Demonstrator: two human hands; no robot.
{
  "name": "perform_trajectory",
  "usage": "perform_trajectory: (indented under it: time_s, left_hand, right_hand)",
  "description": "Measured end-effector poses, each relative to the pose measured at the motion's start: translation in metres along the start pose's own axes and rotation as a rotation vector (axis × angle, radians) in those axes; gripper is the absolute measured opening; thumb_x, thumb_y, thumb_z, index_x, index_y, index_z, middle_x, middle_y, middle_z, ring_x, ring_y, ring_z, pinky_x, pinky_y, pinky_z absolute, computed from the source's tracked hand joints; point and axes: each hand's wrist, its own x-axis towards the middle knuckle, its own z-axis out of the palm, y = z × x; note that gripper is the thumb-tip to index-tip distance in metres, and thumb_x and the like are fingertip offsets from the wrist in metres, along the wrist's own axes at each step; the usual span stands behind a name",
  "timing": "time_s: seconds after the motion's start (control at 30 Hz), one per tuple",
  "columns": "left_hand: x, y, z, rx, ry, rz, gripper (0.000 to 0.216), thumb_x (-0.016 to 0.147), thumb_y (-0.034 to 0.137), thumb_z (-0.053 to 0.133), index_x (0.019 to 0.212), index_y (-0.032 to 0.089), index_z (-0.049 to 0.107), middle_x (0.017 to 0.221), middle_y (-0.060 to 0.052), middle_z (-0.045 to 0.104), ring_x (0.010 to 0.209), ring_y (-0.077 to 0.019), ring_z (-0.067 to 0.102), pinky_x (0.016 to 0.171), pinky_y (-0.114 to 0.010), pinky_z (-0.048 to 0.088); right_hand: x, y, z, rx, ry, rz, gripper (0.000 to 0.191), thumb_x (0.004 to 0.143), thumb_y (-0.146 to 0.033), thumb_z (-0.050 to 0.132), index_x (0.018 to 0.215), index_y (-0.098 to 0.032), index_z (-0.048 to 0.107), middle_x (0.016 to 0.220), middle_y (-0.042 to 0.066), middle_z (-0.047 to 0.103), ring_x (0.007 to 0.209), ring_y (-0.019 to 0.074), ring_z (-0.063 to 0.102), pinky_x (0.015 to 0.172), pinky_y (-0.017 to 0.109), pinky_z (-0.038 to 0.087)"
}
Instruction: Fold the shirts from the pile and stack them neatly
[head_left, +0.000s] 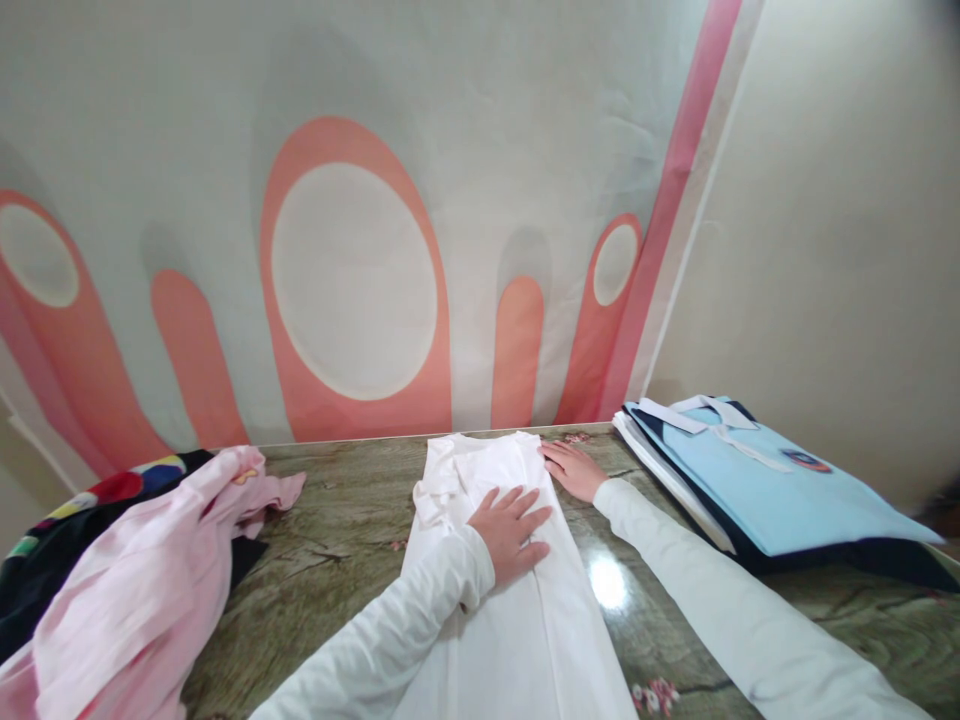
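Note:
A white garment (510, 640), folded into a long narrow strip, lies on the table and runs toward me past the lower edge of the view. My left hand (508, 533) rests flat on its upper part with the fingers spread. At the garment's far right corner, my right hand (571, 469) lies low on the table, its fingertips touching the edge of the cloth. Its fingers are stretched out. Some bunched white fabric sticks out along the garment's left side.
A pink garment (142, 590) lies loosely heaped on dark clothing with coloured patches (112, 490) at the left. Folded clothes are stacked at the right, a light blue top (757, 490) with a white bow uppermost. Behind the wood-patterned table (330, 560) stands a printed wall (480, 150).

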Motion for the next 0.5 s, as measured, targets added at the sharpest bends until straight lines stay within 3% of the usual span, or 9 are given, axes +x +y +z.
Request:
perform_trajectory:
  time_s: [0.13,0.23,0.33,0.5]
  left_hand:
    - [0.000,0.000,-0.001,-0.001,0.002,-0.002,0.050,0.085,0.051,0.031,0.132,0.034,0.029,0.142,0.000,0.023,0.130,-0.0260,0.018,0.102,-0.050,0.015]
    - [0.000,0.000,-0.001,-0.004,-0.009,0.001,0.051,0.085,0.053,0.030,0.132,0.033,0.029,0.142,-0.001,0.023,0.130,-0.0266,0.018,0.102,-0.052,0.015]
    - [0.000,0.000,-0.003,-0.019,-0.014,0.003,0.051,0.085,0.053,0.030,0.132,0.034,0.029,0.142,-0.001,0.023,0.130,-0.0267,0.018,0.101,-0.052,0.015]
    - [0.000,-0.001,-0.003,-0.069,-0.034,-0.006,0.047,0.085,0.053,0.031,0.130,0.039,0.031,0.142,0.002,0.023,0.130,-0.0262,0.018,0.102,-0.053,0.013]
  right_hand:
    - [0.000,-0.002,-0.001,0.058,0.058,-0.063,0.042,0.087,-0.032,0.035,0.126,-0.021,0.045,0.132,0.004,0.043,0.125,0.0214,0.030,0.102,0.043,0.026]
    - [-0.003,-0.012,-0.002,0.068,-0.040,-0.139,0.045,0.088,-0.036,0.031,0.130,-0.023,0.038,0.137,0.003,0.035,0.127,0.0194,0.027,0.104,0.041,0.023]
    - [0.000,-0.017,-0.001,0.030,-0.140,-0.093,0.054,0.087,-0.048,0.028,0.135,-0.022,0.029,0.141,0.004,0.026,0.129,0.0211,0.023,0.105,0.042,0.019]
    - [0.019,-0.006,0.007,-0.002,-0.154,0.023,0.062,0.085,-0.056,0.024,0.136,-0.021,0.026,0.142,0.006,0.020,0.130,0.0223,0.018,0.105,0.045,0.014]
